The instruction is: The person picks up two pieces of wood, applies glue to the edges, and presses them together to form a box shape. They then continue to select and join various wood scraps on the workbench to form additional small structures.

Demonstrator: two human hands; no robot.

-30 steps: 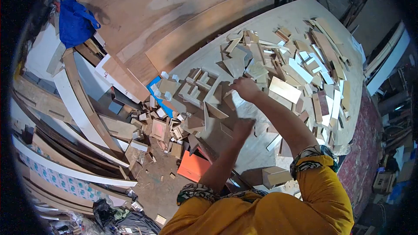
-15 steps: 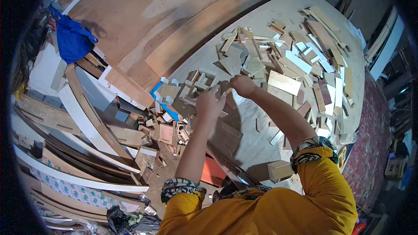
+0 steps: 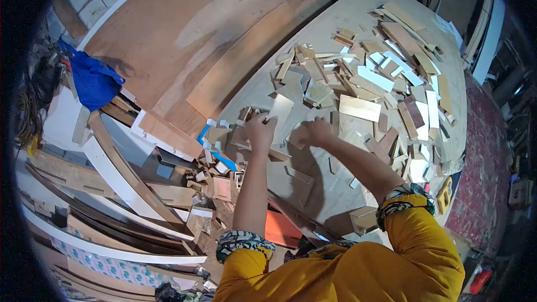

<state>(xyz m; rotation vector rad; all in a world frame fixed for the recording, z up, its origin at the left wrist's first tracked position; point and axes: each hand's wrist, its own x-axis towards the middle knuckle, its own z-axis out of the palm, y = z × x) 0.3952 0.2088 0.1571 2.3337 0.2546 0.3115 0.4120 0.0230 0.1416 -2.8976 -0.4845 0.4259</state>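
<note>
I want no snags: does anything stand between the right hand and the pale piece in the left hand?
Nothing visible does: the gap above the table between the right hand and the pale piece in the left hand looks open.

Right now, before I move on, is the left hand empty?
No, the left hand grips a pale, flat piece that sticks up past its fingers.
</note>
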